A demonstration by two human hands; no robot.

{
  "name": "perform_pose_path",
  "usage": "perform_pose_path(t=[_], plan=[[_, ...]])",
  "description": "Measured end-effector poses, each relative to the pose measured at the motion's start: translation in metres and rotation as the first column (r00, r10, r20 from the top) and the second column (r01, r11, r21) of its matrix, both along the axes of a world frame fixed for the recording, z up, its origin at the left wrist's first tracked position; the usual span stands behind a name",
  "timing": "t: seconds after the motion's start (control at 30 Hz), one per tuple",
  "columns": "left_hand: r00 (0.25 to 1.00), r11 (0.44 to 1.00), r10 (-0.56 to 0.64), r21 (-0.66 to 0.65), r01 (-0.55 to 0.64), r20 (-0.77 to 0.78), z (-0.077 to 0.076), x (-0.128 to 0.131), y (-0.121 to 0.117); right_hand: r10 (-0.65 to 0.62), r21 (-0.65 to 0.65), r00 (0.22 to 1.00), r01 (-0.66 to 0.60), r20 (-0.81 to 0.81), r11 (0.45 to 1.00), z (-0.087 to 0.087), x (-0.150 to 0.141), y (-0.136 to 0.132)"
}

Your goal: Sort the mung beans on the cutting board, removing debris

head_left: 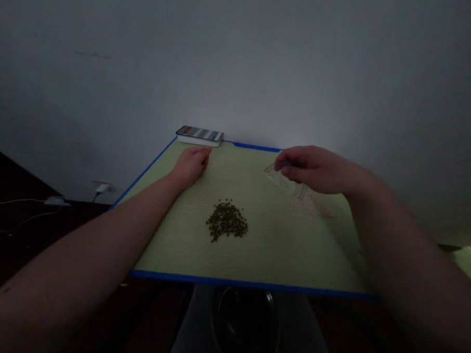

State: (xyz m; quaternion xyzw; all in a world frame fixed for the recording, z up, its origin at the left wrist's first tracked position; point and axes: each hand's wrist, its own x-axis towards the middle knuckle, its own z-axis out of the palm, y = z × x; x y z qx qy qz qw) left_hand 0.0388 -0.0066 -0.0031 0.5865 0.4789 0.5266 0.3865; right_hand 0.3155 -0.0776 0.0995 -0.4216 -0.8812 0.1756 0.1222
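My left hand (192,167) rests on the pale green tabletop (185,252) as a loose fist, with nothing showing in it. At the right side of the table, my right hand (312,168) has its fingers pinched together at a clear plastic container (285,184), which is tilted and partly hidden behind the hand. Pale small grains (314,206) lie scattered under and beside that hand. Between my forearms, closer to me, sits a loose heap of dark greenish-brown beans or seeds (226,220). The picture is dim, so their exact kind is unclear.
A thick book or flat box (199,136) lies at the table's back left corner, by the wall (240,67). Blue edging (254,285) runs along the table. A dark round pot or bowl (246,325) is at my lap. Cables and a plug (102,188) are at left.
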Motion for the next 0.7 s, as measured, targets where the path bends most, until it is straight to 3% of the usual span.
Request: perform_pose_path(t=[0.07,0.17,0.23,0.33,0.47,0.57,0.7], plan=[[1.0,1.0,-0.017,0.002,0.017,0.004,0.0,0.0,0.0,-0.021,-0.025,0.999,0.022,0.024,0.999,-0.006,0.008,-0.013],[1.0,1.0,-0.026,-0.004,0.026,0.007,-0.001,-0.001,0.0,0.097,-0.15,0.965,-0.062,0.244,0.987,-0.022,0.001,-0.025],[1.0,1.0,-0.023,-0.006,0.023,-0.01,-0.002,-0.002,0.001,0.133,-0.154,0.932,-0.085,0.336,0.984,-0.031,-0.006,-0.026],[0.999,0.999,-0.033,-0.008,0.032,-0.035,-0.003,-0.005,0.002,0.09,-0.097,0.902,-0.053,0.422,0.994,-0.037,-0.006,-0.019],[0.999,0.999,-0.05,-0.011,0.05,-0.006,-0.003,-0.005,0.002,-0.065,0.02,0.864,0.063,0.499,0.998,-0.039,0.013,-0.003],[0.998,0.998,-0.058,-0.02,0.059,0.027,-0.002,-0.003,0.0,-0.099,0.035,0.886,0.093,0.454,0.995,-0.041,0.02,0.004],[0.999,0.999,-0.037,-0.023,0.037,0.004,-0.001,-0.001,-0.001,-0.046,0.041,0.98,0.039,0.196,0.998,-0.047,-0.002,0.007]])
